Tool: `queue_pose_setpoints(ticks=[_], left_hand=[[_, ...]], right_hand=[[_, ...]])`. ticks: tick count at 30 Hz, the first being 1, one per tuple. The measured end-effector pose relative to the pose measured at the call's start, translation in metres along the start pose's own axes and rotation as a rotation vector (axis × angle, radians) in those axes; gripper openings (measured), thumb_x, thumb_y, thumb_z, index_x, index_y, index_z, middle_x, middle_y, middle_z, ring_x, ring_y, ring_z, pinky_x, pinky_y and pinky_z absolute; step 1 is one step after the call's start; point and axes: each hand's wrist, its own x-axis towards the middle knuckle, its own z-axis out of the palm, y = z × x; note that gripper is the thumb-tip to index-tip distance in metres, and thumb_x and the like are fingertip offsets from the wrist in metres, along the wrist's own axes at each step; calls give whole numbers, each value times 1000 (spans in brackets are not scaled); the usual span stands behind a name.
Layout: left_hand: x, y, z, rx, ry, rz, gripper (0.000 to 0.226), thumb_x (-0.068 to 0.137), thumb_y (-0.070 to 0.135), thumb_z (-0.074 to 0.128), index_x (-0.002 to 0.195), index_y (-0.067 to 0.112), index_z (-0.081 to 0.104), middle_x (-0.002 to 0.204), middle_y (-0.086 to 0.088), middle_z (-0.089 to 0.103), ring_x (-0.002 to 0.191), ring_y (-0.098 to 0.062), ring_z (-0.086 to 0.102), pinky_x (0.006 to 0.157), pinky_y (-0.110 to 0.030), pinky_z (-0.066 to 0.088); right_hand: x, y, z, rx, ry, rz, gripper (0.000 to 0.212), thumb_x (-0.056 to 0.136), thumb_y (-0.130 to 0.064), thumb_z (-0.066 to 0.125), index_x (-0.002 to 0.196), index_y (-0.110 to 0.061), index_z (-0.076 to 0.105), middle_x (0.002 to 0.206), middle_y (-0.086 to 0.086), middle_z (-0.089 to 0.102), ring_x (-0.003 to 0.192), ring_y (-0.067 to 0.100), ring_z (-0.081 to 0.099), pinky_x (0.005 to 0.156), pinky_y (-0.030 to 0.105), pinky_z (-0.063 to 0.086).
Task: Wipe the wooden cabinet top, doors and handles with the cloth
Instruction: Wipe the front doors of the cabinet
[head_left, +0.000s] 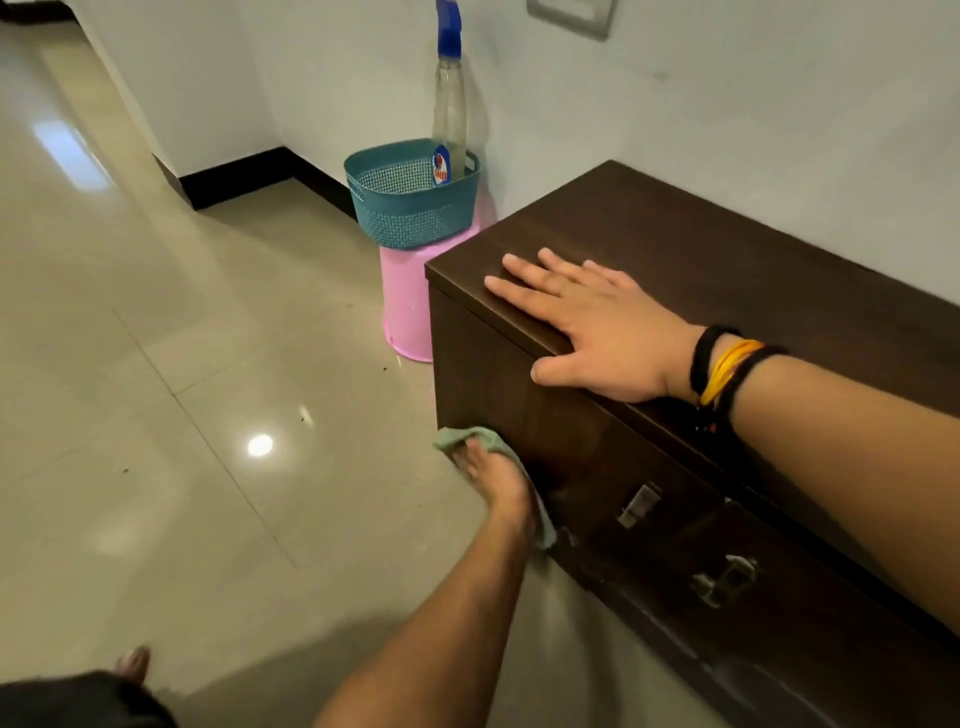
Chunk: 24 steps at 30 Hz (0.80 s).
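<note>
A dark wooden cabinet (675, 234) stands against the wall on the right. My right hand (587, 322) rests flat on its top near the left front corner, fingers spread, with black and yellow bands on the wrist. Lower down, my left hand (493, 480) presses a pale green cloth (452, 437) against the left door (498, 374), close to its bottom edge. The fingers look straight on the cloth, though the hand is blurred. Two metal handles (639, 505) (724, 579) sit on the door fronts to the right of the cloth.
A teal perforated basket (410, 208) holding a clear spray bottle (449, 104) with a blue nozzle sits on an upturned pink bucket (408, 312), just left of the cabinet by the wall. Glossy floor tiles (182, 389) stretch to the left. A foot (134, 662) shows at bottom left.
</note>
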Motion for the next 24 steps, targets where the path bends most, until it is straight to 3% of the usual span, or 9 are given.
queue_pose_setpoints(ticks=[3,5,8,10,12,14,17,22,24], left_hand=[[-19,30,11,35,-22,193,48,109,18,27,155,3,23,163,-14,25,151,-27,23,125,-44,14],[17,37,22,22,-33,358,51,109,22,23,156,4,17,165,-9,18,152,-19,15,126,-35,7],[50,-12,11,-145,-44,172,56,108,44,27,158,20,21,159,6,26,148,-13,23,120,-26,13],[26,-52,-9,-76,-44,-39,82,91,78,33,157,30,25,159,10,29,148,-18,27,123,-38,15],[-27,-45,-8,27,-111,-21,71,101,63,27,158,23,17,164,5,18,153,-19,16,126,-40,10],[-55,-7,0,64,-115,204,54,110,33,22,158,14,9,157,9,13,148,-9,10,124,-31,5],[0,22,15,81,-127,424,67,99,40,24,157,9,13,157,8,14,147,-6,11,124,-28,5],[-21,-50,-16,141,-137,4,107,79,89,10,160,20,4,169,1,3,155,-15,6,127,-38,7],[-83,-54,-19,126,-253,-37,77,100,64,15,159,16,0,168,0,-1,155,-16,2,126,-34,2]], right_hand=[[-1,1,3,5,11,-12,88,80,-60,42,154,-52,-4,166,-18,-9,154,12,-9,122,44,-2],[2,2,3,14,20,-19,89,78,-60,42,154,-51,-3,167,-17,-9,154,12,-8,122,44,-1],[2,1,3,9,6,-11,90,77,-60,41,155,-50,-3,167,-16,-8,154,13,-8,122,44,-1],[-1,2,3,8,-2,-12,90,77,-61,40,155,-50,-4,167,-16,-9,154,13,-9,122,44,-2],[-2,1,1,9,-12,-17,90,77,-61,39,155,-50,-5,167,-16,-10,154,13,-10,123,45,-2],[0,0,0,11,-6,-16,90,77,-61,38,154,-51,-5,167,-16,-10,154,13,-10,124,45,-1],[1,0,1,7,19,-11,92,73,-64,35,155,-50,-4,167,-16,-9,154,12,-8,124,46,0],[1,1,2,3,0,-4,90,75,-63,35,154,-51,-5,167,-15,-8,154,13,-7,124,46,1],[0,2,2,2,-7,0,88,78,-61,37,154,-52,-6,167,-16,-9,154,13,-7,124,46,1]])
